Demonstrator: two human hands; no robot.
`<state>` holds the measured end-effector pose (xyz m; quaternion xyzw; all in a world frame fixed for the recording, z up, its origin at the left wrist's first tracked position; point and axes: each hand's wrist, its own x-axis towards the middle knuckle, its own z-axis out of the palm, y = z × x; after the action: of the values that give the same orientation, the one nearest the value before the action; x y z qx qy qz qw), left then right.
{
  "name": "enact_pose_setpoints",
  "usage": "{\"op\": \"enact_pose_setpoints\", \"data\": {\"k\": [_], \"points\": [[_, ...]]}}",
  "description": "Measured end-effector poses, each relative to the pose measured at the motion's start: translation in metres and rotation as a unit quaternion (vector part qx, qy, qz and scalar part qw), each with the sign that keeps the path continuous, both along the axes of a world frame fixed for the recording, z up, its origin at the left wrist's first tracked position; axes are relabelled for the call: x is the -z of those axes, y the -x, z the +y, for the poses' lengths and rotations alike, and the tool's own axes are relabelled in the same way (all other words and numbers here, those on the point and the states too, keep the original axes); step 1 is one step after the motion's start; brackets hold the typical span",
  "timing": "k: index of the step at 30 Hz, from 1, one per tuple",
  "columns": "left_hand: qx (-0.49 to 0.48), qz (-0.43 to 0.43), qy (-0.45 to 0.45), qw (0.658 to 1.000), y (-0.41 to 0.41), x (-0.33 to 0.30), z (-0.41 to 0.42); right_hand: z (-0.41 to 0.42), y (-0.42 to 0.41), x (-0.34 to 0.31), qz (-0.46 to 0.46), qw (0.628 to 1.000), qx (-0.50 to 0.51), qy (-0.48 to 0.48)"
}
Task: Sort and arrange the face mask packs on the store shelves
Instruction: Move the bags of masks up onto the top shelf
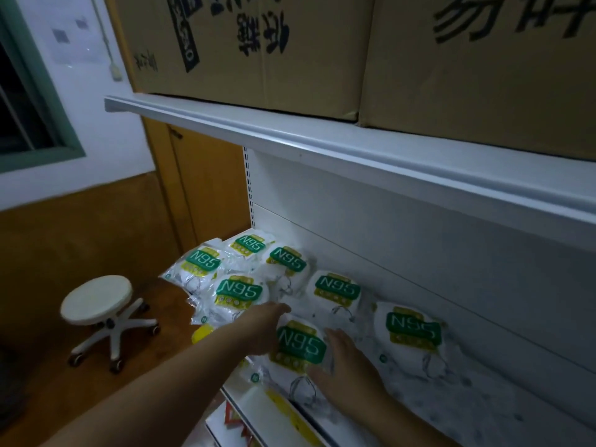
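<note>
Several white N95 face mask packs with green and yellow labels lie flat on the white shelf. The nearest pack sits at the shelf's front between my hands. My left hand touches its left edge with straight fingers. On the pack's right side my right hand presses with fingers extended. More packs lie behind: one at the right, one in the middle, and a cluster at the far left end.
An upper shelf carries large cardboard boxes overhead. A white rolling stool stands on the brown floor to the left. Below the shelf's front edge, more packaged goods show on a lower shelf.
</note>
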<state>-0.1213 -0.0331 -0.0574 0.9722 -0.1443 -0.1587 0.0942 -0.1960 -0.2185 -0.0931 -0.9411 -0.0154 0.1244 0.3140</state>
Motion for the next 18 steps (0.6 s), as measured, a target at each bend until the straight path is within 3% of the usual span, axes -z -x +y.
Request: {"op": "enact_pose_setpoints", "data": {"k": [4,12,15,18], "points": [[0.033,0.018,-0.041,0.998,-0.010,0.001,0.003,0.003,-0.005,0.004,-0.016,1.000,0.004,0.020],[0.127,-0.007,-0.084,0.988,-0.025,0.001,0.010,0.010,0.001,0.006,-0.070,0.995,0.057,-0.041],[0.130,-0.018,-0.030,0.991,-0.031,-0.004,0.017,0.014,0.006,0.002,-0.080,0.990,0.090,-0.073],[0.117,-0.068,0.098,0.986,-0.034,-0.010,0.024,0.017,0.013,-0.001,-0.117,0.985,0.106,-0.072]]}}
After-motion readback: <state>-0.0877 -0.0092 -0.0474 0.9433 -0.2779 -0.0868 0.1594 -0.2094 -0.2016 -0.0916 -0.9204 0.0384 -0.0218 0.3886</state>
